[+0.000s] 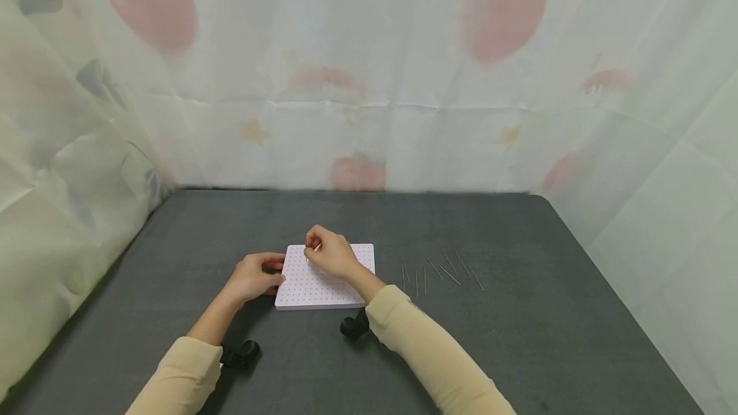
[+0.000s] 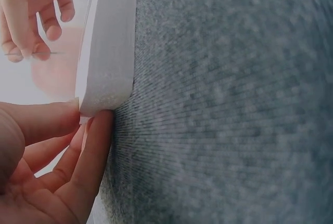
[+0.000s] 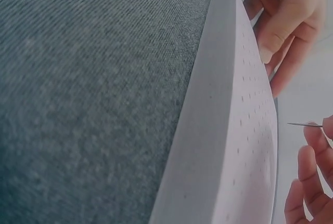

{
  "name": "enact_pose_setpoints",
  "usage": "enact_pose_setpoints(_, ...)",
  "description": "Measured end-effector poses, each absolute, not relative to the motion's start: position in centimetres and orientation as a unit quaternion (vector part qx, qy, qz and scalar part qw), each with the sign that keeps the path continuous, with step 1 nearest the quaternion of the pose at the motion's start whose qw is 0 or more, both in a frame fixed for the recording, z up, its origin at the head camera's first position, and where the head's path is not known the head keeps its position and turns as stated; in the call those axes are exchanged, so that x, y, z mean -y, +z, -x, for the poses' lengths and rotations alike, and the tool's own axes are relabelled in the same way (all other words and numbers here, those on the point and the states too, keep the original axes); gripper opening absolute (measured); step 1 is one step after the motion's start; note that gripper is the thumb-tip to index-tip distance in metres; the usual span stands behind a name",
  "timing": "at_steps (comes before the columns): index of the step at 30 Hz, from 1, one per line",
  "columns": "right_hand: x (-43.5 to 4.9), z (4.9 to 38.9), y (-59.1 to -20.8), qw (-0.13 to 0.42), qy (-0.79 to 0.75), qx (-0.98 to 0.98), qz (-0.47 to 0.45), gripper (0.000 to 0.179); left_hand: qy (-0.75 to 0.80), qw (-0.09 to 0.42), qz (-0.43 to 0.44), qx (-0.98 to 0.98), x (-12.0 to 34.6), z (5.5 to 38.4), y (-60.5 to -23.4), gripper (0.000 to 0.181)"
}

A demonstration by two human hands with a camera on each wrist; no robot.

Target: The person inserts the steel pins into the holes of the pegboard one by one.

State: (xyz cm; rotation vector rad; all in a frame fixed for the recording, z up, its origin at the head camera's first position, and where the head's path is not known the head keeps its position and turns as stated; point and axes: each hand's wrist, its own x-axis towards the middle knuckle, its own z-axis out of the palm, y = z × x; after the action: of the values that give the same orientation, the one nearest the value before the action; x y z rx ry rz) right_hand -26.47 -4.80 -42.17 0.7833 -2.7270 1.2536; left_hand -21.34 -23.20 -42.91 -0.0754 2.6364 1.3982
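Note:
A white board (image 1: 323, 290) with rows of small dark holes lies flat on the dark table. My left hand (image 1: 250, 279) holds its left edge, thumb at the upper rim and fingers against the side wall in the left wrist view. Over the board's upper left part is my right hand (image 1: 333, 255), pinching a thin metal needle (image 3: 303, 124) between thumb and index finger. In the right wrist view the needle's tip points toward the holed face and stands apart from it. The other right fingers (image 3: 307, 167) are loosely bent.
Several thin metal needles (image 1: 450, 275) lie scattered on the grey table (image 1: 507, 338), right of the board. Black wrist devices (image 1: 242, 355) sit at both forearms. A white curtain (image 1: 403, 82) with fruit prints hangs behind the table and along its sides.

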Motion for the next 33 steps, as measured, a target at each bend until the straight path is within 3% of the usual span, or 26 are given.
enact_pose_setpoints(33, 6.2, 26.0, -42.9, 0.029, 0.312, 0.906, -0.285, 0.004, 0.467, 0.077, 0.026, -0.881, 23.2, 21.0, -42.7, 0.048)
